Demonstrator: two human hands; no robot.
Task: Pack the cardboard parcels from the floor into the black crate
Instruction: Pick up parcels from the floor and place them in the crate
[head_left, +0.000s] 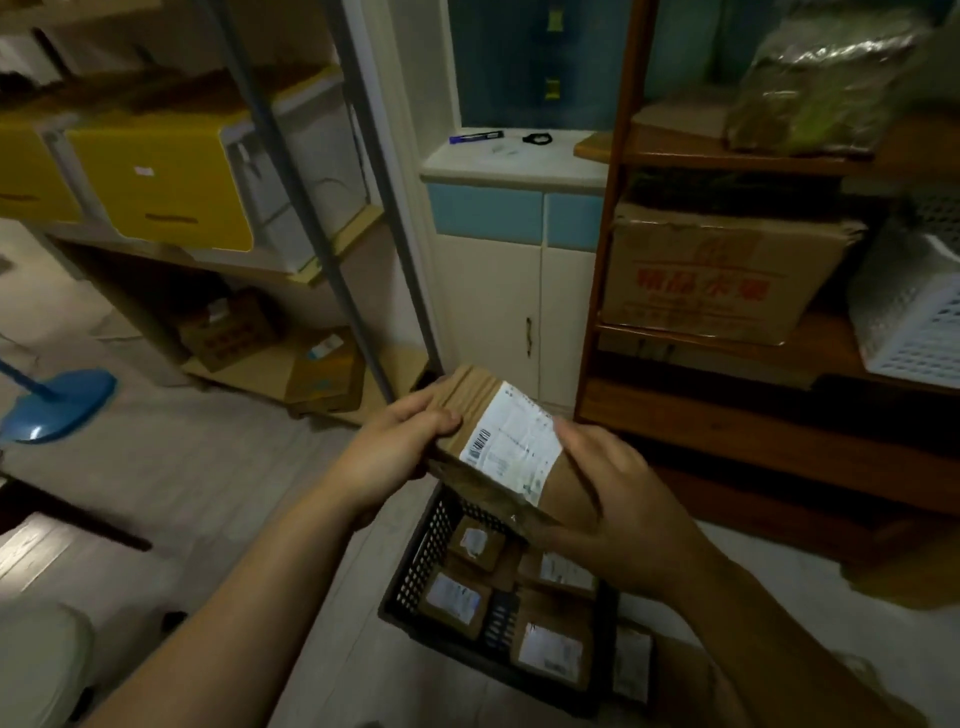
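Clasping parcel (511, 447) with left grip (395, 452) and right grip (618, 504), black crate (421, 561), maybe four inside

- A pale plank floor (208, 467) is dimly lit.
- A grey metal rack (319, 249) is stood at left.
- A white, blue-panelled cupboard (488, 312) is flanked by a brown wooden shelf unit (727, 431).

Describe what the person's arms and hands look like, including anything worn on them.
The left forearm and right forearm are bare to the frame edge: no sleeves show. The left hand and right hand wear no gloves, and no rings, watch or wristband are visible in dim light.
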